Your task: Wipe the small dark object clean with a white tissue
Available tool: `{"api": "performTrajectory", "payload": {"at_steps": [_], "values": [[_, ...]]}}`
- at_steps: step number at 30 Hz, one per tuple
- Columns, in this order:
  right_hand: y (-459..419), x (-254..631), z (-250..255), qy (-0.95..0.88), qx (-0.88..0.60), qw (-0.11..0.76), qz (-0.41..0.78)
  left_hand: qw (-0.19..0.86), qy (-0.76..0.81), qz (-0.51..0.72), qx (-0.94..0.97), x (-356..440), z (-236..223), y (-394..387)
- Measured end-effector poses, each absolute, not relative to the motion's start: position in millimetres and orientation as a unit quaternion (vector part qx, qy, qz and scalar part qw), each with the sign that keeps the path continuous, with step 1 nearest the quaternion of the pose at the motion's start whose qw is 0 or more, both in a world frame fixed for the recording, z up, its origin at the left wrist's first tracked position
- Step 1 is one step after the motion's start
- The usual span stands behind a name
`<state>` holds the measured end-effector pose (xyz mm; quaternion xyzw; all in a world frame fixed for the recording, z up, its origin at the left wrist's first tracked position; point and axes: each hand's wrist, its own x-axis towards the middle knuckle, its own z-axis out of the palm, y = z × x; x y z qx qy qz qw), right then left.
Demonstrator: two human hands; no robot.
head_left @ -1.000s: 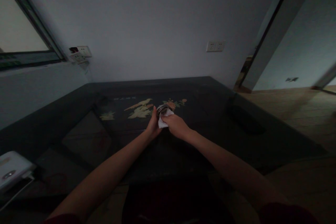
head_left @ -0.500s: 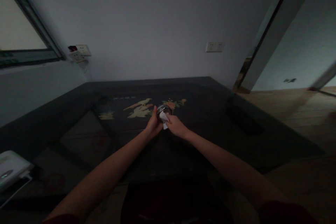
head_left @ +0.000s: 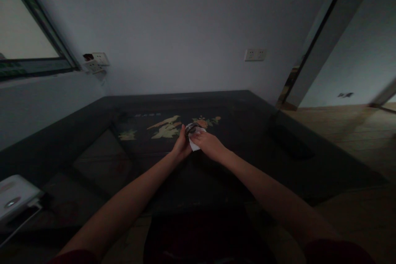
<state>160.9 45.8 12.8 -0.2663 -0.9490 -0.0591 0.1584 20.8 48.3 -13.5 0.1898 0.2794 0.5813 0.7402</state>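
Both my hands meet over the middle of a dark table [head_left: 253,115] with a painted bird-and-flower panel. My left hand [head_left: 182,147] is closed round a small shiny round object [head_left: 191,127], perhaps a metal or glass piece; I cannot tell exactly what it is. My right hand [head_left: 209,145] presses a white tissue [head_left: 194,144] against that object, its fingers closed on the tissue. The room is dim and the fingertips are hard to make out.
A white device [head_left: 15,198] with a cable lies at the table's left front corner. A dark flat object [head_left: 292,142] lies on the right side of the table. Wall sockets [head_left: 95,62] sit behind, wooden floor and a doorway to the right.
My right hand shifted slightly with the tissue over the shiny object, back and forth. My left hand stayed put.
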Motion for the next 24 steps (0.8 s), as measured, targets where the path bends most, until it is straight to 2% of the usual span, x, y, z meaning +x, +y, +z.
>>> {"api": "performTrajectory", "payload": {"at_steps": [7,10,14,16,19,24], "values": [[41.8,158.3,8.3,-0.940,-0.297,0.166,0.025,0.733,0.293,0.581,0.199,21.6,-13.3,48.3],[43.3,156.4,4.6,-0.912,-0.310,0.218,0.159,0.713,0.289,0.604,0.207,23.8,-13.0,47.4],[50.9,149.2,-4.3,-0.807,-0.310,0.333,0.377,0.696,0.288,0.618,0.226,26.6,-11.0,45.7],[53.2,145.5,-8.3,-0.749,-0.314,0.385,0.438,0.692,0.290,0.621,0.225,27.0,-10.4,45.7],[51.8,144.6,-9.0,-0.749,-0.307,0.395,0.435,0.692,0.291,0.624,0.217,26.1,-11.3,46.8],[43.4,154.0,1.2,-0.884,-0.297,0.264,0.246,0.717,0.291,0.598,0.210,23.4,-12.6,46.4]]}}
